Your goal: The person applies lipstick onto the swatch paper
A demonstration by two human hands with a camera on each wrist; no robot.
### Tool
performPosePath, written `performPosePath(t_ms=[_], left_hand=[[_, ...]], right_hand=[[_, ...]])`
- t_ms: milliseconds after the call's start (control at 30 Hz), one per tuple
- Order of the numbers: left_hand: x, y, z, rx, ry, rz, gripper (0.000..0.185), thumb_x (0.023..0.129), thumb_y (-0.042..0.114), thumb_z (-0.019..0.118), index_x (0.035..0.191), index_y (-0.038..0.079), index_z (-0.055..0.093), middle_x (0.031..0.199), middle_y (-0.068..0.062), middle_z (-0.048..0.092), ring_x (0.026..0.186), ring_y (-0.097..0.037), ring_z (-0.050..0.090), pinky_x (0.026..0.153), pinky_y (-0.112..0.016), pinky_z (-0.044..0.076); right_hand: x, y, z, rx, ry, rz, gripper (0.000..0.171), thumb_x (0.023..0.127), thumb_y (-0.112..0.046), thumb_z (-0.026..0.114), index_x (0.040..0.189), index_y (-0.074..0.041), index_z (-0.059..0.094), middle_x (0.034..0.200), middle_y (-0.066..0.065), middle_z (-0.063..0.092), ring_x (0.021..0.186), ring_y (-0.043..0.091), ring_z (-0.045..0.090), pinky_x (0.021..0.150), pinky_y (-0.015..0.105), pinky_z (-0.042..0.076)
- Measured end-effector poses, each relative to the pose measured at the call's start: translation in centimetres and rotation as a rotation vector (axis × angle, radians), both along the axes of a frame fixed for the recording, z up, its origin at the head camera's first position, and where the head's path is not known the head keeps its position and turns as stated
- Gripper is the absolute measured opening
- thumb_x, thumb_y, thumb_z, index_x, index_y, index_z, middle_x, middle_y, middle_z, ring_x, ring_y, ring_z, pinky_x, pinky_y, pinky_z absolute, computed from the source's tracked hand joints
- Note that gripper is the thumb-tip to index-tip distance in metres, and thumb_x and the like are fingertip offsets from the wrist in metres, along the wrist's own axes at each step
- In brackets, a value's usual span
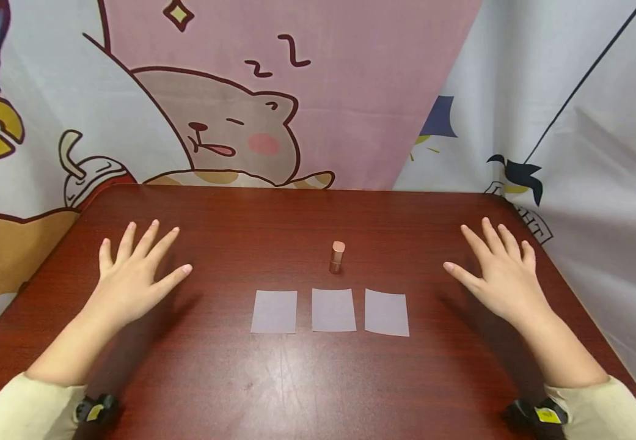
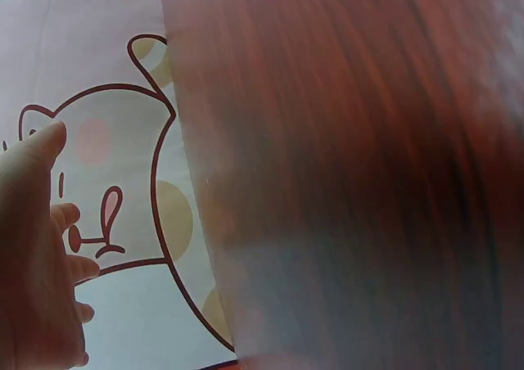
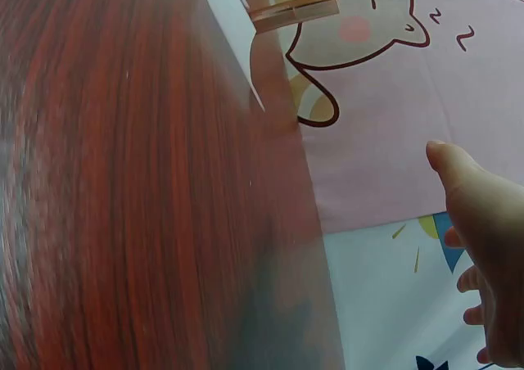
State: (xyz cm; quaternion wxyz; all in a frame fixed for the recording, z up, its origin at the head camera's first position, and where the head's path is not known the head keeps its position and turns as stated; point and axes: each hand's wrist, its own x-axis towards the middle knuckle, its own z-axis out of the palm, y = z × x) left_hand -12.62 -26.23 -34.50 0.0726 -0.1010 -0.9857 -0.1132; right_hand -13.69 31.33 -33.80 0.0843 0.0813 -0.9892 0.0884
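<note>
In the head view my left hand (image 1: 133,275) is held over the left side of the table with its fingers spread, holding nothing. Over the right side, my right hand (image 1: 501,275) is spread the same way and holds nothing. Between them, a small copper-coloured tube (image 1: 336,257) that looks like a lipstick stands upright. In front of it lie three pale paper squares in a row: a left one (image 1: 274,311), a middle one (image 1: 333,310) and a right one (image 1: 386,313). The right wrist view shows the tube (image 3: 295,13) beyond a curling paper edge (image 3: 233,34).
The dark red wooden table (image 1: 230,379) has its far edge against a cartoon-printed cloth (image 1: 350,91). More of this cloth hangs along the right side. Each wrist wears a black strap, the left strap (image 1: 96,408) and the right strap (image 1: 537,414), below pale sleeves.
</note>
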Motion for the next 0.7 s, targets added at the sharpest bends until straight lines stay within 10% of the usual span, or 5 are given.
performPosePath(t_ms=[700], left_hand=[[0.3,3.3,0.0,0.14,0.075,-0.043,0.074,0.091,0.055,0.054,0.15,0.016,0.032,0.154,-0.019,0.023,0.143,-0.039,0.003,0.104,-0.065,-0.007]], right_hand=[[0.2,-4.5,-0.1,-0.247,0.167,0.12,0.069,0.088,-0.044,0.065,0.143,-0.008,0.043,0.148,0.021,0.032,0.135,0.042,0.025,0.106,0.062,0.01]])
